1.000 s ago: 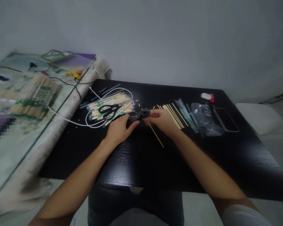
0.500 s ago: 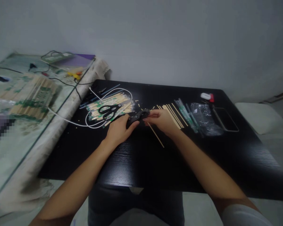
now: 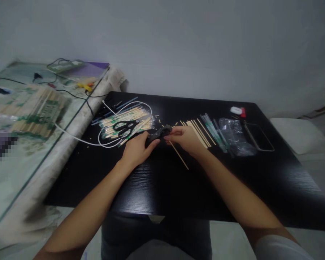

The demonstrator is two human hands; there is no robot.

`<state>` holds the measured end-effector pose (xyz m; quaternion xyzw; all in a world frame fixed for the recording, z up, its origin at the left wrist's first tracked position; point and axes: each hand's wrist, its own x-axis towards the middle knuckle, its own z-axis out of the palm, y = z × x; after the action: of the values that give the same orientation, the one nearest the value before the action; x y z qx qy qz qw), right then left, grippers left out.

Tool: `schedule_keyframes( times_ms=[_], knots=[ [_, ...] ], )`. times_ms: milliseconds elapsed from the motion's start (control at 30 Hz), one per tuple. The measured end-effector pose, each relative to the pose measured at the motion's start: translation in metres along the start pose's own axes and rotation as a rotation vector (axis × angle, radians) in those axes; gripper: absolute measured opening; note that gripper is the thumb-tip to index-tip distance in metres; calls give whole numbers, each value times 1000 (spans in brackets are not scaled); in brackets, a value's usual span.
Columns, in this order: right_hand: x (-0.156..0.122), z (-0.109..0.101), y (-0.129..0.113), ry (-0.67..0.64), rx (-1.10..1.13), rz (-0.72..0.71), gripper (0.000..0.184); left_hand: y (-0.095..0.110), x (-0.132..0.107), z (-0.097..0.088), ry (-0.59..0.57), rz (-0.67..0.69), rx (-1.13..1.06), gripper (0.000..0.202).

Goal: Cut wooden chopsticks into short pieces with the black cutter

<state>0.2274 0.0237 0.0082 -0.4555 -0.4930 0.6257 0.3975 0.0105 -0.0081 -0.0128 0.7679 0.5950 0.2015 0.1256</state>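
My left hand (image 3: 137,150) is closed around a dark, compact tool (image 3: 159,133) over the middle of the black table; its exact kind cannot be made out. In the fingertips of my right hand (image 3: 185,139) is a thin wooden chopstick (image 3: 179,156). Its lower end slants toward me, while its upper end meets the tool and is partly hidden by my fingers. Just right of that hand, several loose chopsticks (image 3: 203,131) lie side by side. Black-handled scissors (image 3: 126,125) rest on a pile of wrapped chopsticks (image 3: 135,115) left of the tool.
Torn clear wrappers (image 3: 215,131), a crumpled plastic bag (image 3: 234,135) and a phone (image 3: 259,137) lie to the right. A white cable (image 3: 78,139) runs in from the left. Bundled chopsticks (image 3: 39,112) sit on the glass-topped side table (image 3: 16,173). A white-and-red item (image 3: 237,111) is farther back.
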Motion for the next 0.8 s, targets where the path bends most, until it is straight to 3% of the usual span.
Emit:
schedule_keyframes(
  times_ms=[800],
  knots=[
    [-1, 3, 0, 17, 1, 20, 32, -1, 1, 2, -2, -21, 16, 49]
  ],
)
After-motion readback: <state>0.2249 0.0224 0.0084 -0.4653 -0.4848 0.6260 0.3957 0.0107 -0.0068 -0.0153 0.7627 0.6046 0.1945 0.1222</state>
